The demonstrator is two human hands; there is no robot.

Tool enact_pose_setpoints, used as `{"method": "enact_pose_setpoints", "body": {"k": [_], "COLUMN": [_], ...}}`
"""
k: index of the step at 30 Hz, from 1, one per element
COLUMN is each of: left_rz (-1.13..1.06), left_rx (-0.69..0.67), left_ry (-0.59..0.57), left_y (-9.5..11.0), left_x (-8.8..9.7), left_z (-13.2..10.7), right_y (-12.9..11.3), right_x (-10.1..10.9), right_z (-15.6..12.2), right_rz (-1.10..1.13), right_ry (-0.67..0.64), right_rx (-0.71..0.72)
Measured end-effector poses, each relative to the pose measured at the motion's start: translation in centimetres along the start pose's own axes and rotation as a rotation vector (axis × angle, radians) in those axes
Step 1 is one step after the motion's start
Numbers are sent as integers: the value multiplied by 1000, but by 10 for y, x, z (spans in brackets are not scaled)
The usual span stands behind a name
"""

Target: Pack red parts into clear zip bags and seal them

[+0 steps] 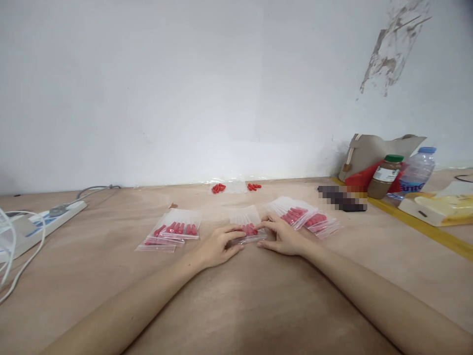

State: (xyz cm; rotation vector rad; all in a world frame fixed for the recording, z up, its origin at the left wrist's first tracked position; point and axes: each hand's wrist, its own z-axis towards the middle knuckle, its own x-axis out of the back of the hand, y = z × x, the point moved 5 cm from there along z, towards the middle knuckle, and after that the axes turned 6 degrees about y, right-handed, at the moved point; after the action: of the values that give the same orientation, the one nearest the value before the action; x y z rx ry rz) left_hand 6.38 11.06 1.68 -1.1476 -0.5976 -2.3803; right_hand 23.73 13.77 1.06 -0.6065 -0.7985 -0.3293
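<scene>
A clear zip bag [244, 215] with several small red pieces inside lies flat on the table in front of me. My left hand [220, 246] touches its left side, fingertips on the plastic and the thumb apart near the close edge. On the other side, my right hand [283, 236] has its fingers curved over the bag's right edge, thumb apart from them. Neither hand shows a clear pinch. To the left lies a group of filled zip bags [177, 228]. Another stack of filled bags [295, 212] fans out beside my right hand, partly hidden by it.
Loose red pieces [219, 188] and a second small pile [254, 187] lie near the wall. At left is a white power strip [48, 222] with cables. At right are a dark blurred object [342, 198], a green-lidded jar [385, 176], a bottle [419, 170], a bag [384, 148] and a yellow-white packet [439, 207].
</scene>
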Motion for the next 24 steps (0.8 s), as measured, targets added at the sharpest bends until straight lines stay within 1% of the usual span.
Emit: {"method": "enact_pose_setpoints", "body": {"k": [3, 6, 9, 13, 16, 19, 21, 24], "left_rz": [-27, -31, -23, 44, 126, 227, 319, 457], "left_rx": [19, 31, 39, 33, -6, -69, -144, -276], "left_ry": [62, 79, 97, 193, 210, 215, 212, 196], "left_y": [-7, -9, -9, -11, -13, -13, -11, -5], "left_x": [-6, -6, -4, -1, -1, 0, 1, 2], "left_z": [-2, -4, -5, -6, -8, -10, -10, -10], "right_y": [0, -1, 0, 1, 1, -3, -5, -5], "right_x": [-4, -7, -7, -5, -4, -4, -5, -7], "right_z": [-2, -2, -1, 1, 2, 2, 1, -1], "right_rz": [-11, -52, -54, 7, 51, 57, 16, -110], "right_ry": [52, 117, 182, 222, 206, 156, 156, 203], "right_rx": [41, 52, -10, -86, -95, -46, -6, 64]}}
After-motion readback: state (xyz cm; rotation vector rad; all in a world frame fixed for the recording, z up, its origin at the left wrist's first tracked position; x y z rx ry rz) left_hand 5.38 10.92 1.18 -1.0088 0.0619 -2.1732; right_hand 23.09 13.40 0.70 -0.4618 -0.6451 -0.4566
